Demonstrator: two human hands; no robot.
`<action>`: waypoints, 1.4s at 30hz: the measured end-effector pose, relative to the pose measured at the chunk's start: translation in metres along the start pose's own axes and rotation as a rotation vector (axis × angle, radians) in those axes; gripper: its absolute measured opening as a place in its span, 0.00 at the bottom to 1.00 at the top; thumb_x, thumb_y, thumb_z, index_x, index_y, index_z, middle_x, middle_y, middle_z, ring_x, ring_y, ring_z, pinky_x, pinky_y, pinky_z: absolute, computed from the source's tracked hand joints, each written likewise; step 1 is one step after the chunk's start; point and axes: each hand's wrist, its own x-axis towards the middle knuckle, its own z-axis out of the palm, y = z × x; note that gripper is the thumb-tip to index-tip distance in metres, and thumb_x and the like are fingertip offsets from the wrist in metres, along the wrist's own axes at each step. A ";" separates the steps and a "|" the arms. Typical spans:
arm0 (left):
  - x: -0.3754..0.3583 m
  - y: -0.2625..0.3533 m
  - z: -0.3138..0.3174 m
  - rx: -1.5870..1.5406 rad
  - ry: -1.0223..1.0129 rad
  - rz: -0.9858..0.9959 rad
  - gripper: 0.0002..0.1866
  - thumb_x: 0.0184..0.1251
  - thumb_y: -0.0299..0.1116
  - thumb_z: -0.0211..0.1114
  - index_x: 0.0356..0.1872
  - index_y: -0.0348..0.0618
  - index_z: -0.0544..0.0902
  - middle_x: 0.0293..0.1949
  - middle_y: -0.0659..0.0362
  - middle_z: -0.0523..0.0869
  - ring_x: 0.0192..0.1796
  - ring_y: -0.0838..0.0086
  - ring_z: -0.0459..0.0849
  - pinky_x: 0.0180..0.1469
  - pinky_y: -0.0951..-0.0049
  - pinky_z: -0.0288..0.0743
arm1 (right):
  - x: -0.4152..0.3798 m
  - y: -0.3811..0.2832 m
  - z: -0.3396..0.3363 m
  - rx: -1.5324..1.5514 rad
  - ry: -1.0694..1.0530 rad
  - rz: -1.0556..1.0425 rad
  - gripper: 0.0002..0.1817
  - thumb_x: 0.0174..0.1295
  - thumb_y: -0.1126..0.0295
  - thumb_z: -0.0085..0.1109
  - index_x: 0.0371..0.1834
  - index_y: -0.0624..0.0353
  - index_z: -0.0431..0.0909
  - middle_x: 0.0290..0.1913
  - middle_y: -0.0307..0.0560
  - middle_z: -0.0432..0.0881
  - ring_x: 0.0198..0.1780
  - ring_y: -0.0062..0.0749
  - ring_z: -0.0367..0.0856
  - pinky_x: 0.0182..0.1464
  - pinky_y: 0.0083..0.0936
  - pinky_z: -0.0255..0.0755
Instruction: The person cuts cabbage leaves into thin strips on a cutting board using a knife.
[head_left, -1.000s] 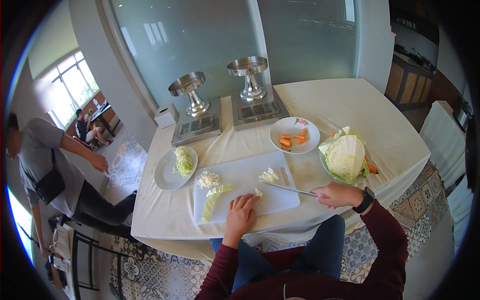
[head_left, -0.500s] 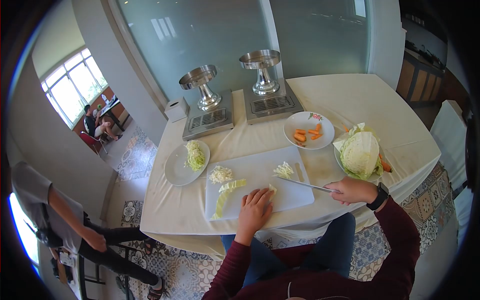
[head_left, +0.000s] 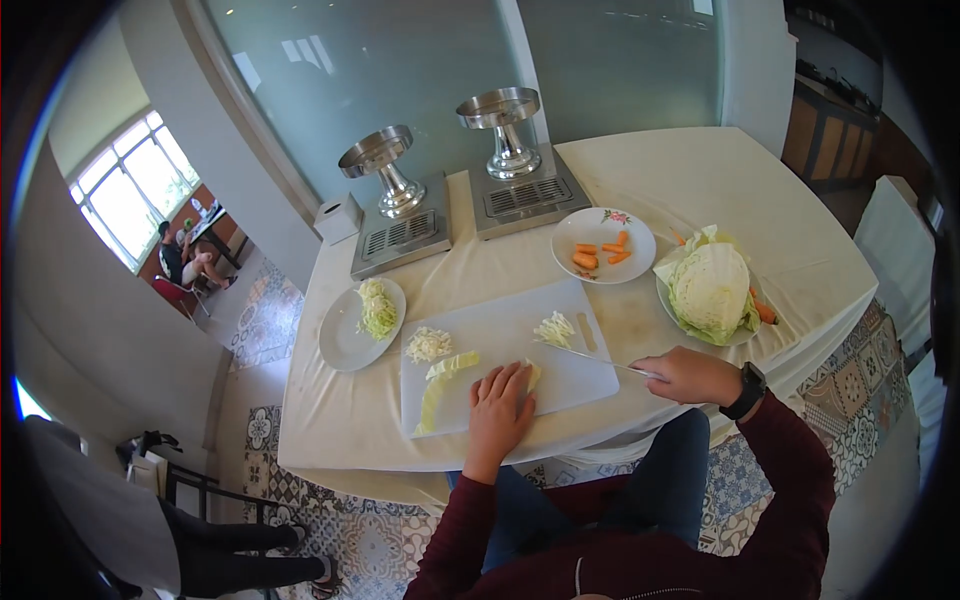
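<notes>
My left hand point(head_left: 500, 400) lies flat, fingers together, pressing a small cabbage piece point(head_left: 532, 375) onto the near edge of the white cutting board point(head_left: 500, 330). My right hand point(head_left: 690, 375) is closed around the handle of a knife point(head_left: 600, 359), blade pointing left over the board's right part, tip near the piece. Left of my left hand a long pale cabbage strip point(head_left: 437, 385) lies on the board. Farther on the board: a shredded pile point(head_left: 428, 344) at left, another small cut pile point(head_left: 555, 329) at right. Left of the board, a plate with shredded cabbage point(head_left: 377, 310). Right, a halved cabbage point(head_left: 710, 290) on a plate with a carrot beside it. Farther, a plate of carrot pieces point(head_left: 600, 250). Farthest, two metal stands point(head_left: 385, 175) by the glass wall.
</notes>
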 end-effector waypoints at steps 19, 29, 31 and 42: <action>0.023 0.004 0.020 -0.021 0.062 0.065 0.15 0.59 0.26 0.71 0.48 0.50 0.87 0.51 0.60 0.89 0.61 0.60 0.82 0.67 0.55 0.68 | -0.025 -0.032 0.071 0.075 0.298 0.066 0.30 0.72 0.67 0.52 0.79 0.46 0.67 0.32 0.60 0.83 0.35 0.57 0.84 0.40 0.49 0.76; 0.023 0.010 0.015 0.000 0.041 0.062 0.16 0.58 0.27 0.69 0.49 0.48 0.87 0.52 0.61 0.89 0.60 0.59 0.82 0.66 0.55 0.69 | -0.008 -0.044 0.074 -0.063 0.276 0.009 0.31 0.70 0.69 0.52 0.78 0.44 0.68 0.32 0.55 0.82 0.31 0.52 0.83 0.36 0.45 0.78; 0.023 0.008 0.017 0.019 0.044 0.067 0.16 0.58 0.27 0.69 0.49 0.48 0.87 0.52 0.61 0.89 0.60 0.59 0.82 0.66 0.54 0.69 | -0.005 -0.043 0.075 -0.071 0.284 -0.001 0.31 0.70 0.69 0.52 0.78 0.45 0.68 0.32 0.55 0.82 0.31 0.52 0.83 0.35 0.45 0.78; 0.022 0.008 0.018 -0.003 0.067 0.049 0.15 0.57 0.26 0.70 0.47 0.46 0.87 0.51 0.61 0.88 0.59 0.59 0.82 0.65 0.55 0.69 | 0.005 -0.042 0.083 -0.035 0.255 0.015 0.32 0.68 0.71 0.53 0.78 0.51 0.67 0.28 0.58 0.82 0.30 0.54 0.84 0.33 0.48 0.77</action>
